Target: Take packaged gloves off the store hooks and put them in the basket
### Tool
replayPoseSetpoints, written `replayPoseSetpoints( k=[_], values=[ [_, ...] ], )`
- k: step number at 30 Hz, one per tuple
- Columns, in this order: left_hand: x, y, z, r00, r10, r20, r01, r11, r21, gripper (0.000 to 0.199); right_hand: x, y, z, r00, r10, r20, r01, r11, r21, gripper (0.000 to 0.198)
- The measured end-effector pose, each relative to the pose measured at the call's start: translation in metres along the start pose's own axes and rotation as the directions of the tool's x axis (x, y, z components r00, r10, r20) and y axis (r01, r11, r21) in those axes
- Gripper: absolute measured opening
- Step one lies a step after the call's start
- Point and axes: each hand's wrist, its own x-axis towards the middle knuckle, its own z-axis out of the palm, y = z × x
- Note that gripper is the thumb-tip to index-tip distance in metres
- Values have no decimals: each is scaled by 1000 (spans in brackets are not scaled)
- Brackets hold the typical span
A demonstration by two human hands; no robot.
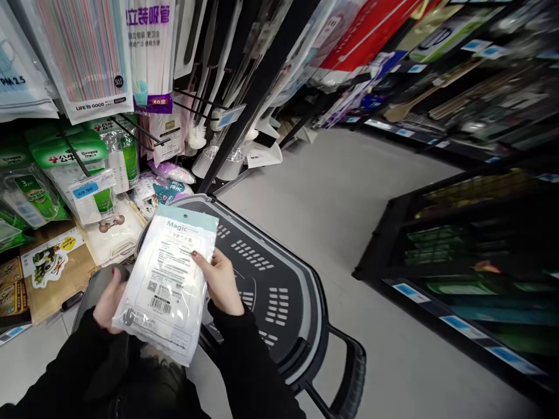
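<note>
A white plastic packet (pixel 166 285) with a pale green top strip reading "Magic" is held up in front of me, its printed side and barcode facing me. My right hand (pixel 222 279) grips its right edge, thumb on the front and fingers behind. At the lower left edge, my left hand (pixel 110 299) holds the packet too, with its thumb raised off the front and its other fingers hidden behind. Beneath the packet is a black and grey slotted cart top (pixel 253 256) with a black handle (pixel 356 372).
Straw packs (pixel 87 52) hang on hooks at upper left. Green-topped packs (pixel 74 154) hang below, with a price tag (pixel 87 189). Toilet brushes (pixel 231 163) stand by a black shelf post. Grey floor (pixel 323 180) runs along the aisle towards a dark shelf unit (pixel 463 279) at right.
</note>
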Motion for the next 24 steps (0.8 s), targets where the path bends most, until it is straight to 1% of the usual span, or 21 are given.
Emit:
replayPoseSetpoints(
  k=[2,3,7,12,15,18,21,24],
  values=[
    [-4,4,9,1000,-18,-13,18,1000,6,36,-1,-8,-4,1000,-3,-27,2,999,-44,37],
    [-5,5,13,999,-20,-30,20,1000,14,33,-2,-11,-4,1000,2,-28,-4,999,-50,37],
    [-7,5,23,996,-17,-82,18,1000,8,31,-6,-15,-4,999,16,-31,-17,999,-31,40],
    [-8,7,28,995,-33,-93,33,999,-2,28,-9,-17,-5,999,29,-44,-29,1000,4,42],
    [-9,8,31,994,-46,-100,46,999,-5,28,-10,-17,-6,997,57,-56,-56,998,26,41],
    [-9,9,36,992,-65,-109,63,998,-18,28,-7,-13,-8,993,95,-64,-91,994,64,41],
    [-8,10,40,986,-84,-142,84,996,-8,27,-1,-6,-12,991,124,-54,-119,988,97,42],
    [-7,12,40,985,-86,-149,87,996,2,26,3,1,-16,991,126,-39,-121,987,103,41]
  ],
)
